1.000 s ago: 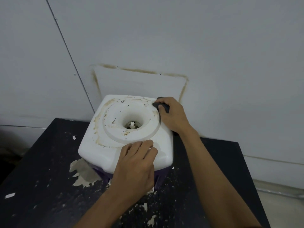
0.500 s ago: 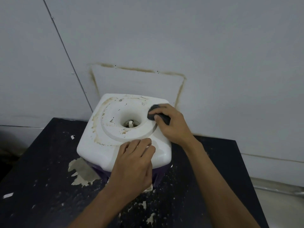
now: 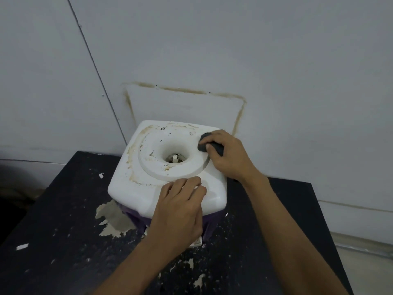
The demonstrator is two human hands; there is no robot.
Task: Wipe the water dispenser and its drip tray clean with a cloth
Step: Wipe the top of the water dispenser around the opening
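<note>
Back toward the rear right corner went my right hand (image 3: 230, 155), its grip clamped on the dark cloth (image 3: 203, 143) atop the water dispenser (image 3: 136, 188); brown stains lay leftward, across the ring. Left hand (image 3: 180, 211) pressed flat, fingers together, steadying the front edge on the surface (image 3: 53, 209).

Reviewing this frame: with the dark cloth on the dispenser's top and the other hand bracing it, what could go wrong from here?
1. The right hand works the cloth only at the right rear, so the brown stains along the left edge of the water dispenser may get missed.
2. The open bottle well sits beside the cloth; loosened grime could fall in.
3. The left hand rests lightly on the front; a hard push might slide the unit across the flaking table.
</note>
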